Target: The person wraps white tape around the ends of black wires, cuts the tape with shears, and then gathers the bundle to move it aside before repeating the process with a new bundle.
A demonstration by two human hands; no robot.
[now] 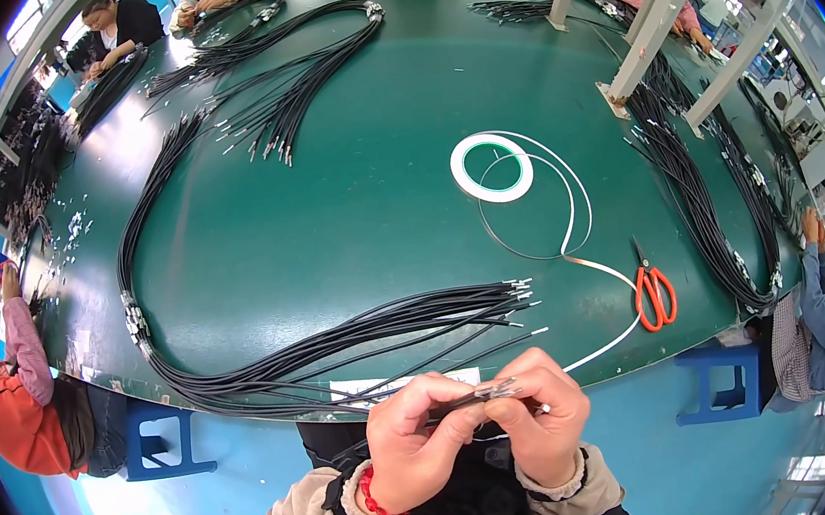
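Both hands, left (413, 438) & right (542, 417), pinch black wire ends (477, 395) btwn fingertips, below table edge (643, 349).

A thin black cable with a small silvery metal end (492, 391) lay almost level between the left hand (414, 440) and the right hand (544, 415), pinched in both sets of fingertips just off the green table's near edge.
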